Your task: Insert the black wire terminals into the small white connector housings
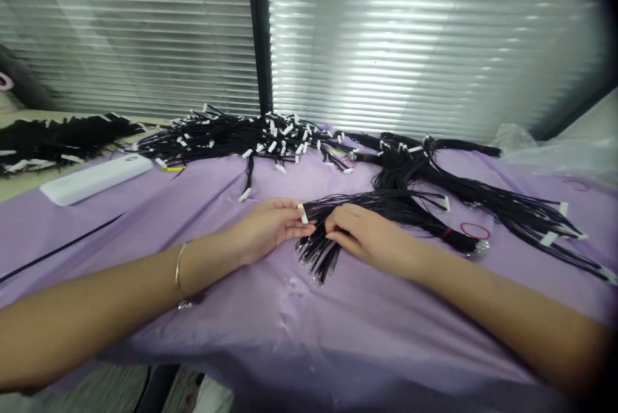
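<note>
My left hand (273, 228) holds a white tag (303, 213) between thumb and fingers, at the end of some thin black cords (316, 207). My right hand (360, 233) is closed in a pinch over the same bundle, fingertips on the black cords; exactly how many it grips is hidden. Below the fingers, loose cord ends with small metal tips (318, 262) fan out on the purple cloth (270, 323). To the right, the bundle runs to a red band (447, 232) and a cluster of metal ends (480, 246).
A large pile of tagged black cords (226, 133) lies along the back. More bundles (473, 184) spread to the right, near a loose red rubber band (476, 231). A white elongated case (99, 178) and a single black cord (62, 247) lie left. Window blinds (386, 46) stand behind.
</note>
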`<act>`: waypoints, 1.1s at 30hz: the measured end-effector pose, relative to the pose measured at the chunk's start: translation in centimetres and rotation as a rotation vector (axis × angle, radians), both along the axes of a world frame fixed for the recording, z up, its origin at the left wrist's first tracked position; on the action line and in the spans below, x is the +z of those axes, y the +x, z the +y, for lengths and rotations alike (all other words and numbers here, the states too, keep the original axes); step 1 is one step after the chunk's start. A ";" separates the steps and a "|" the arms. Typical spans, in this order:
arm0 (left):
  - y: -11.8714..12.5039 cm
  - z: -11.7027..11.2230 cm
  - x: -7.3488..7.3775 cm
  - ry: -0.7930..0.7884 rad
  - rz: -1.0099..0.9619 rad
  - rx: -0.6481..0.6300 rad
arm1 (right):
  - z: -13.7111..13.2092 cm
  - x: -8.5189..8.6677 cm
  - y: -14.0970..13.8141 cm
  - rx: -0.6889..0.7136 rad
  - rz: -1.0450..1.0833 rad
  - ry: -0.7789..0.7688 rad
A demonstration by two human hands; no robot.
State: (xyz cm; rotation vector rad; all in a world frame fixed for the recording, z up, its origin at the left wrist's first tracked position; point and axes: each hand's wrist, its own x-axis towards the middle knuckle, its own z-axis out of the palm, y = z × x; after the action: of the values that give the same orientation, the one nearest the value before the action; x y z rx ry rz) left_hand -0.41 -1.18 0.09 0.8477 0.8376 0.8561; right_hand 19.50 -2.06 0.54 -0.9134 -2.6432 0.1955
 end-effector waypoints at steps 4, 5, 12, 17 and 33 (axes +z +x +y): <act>0.1 -0.1 0.1 0.016 0.040 -0.034 | -0.1 0.1 -0.2 0.055 0.146 -0.001; 0.1 -0.2 0.1 0.029 0.052 -0.043 | -0.1 0.1 -0.3 0.086 0.162 0.017; 0.0 -0.2 -0.6 0.152 0.080 -0.122 | -0.6 -0.1 -0.9 0.096 0.245 0.031; -0.1 -0.2 -0.9 0.186 0.135 -0.136 | -0.9 0.2 -1.2 -0.068 0.178 0.094; 0.1 -0.1 -0.5 0.181 0.194 -0.140 | 0.7 -0.5 -0.2 0.059 0.132 0.329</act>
State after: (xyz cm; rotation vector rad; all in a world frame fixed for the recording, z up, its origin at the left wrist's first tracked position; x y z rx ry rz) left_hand -0.27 -1.29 -0.46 1.1487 0.8666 0.7416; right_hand 19.32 -1.39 0.02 -0.6896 -2.4813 -0.1566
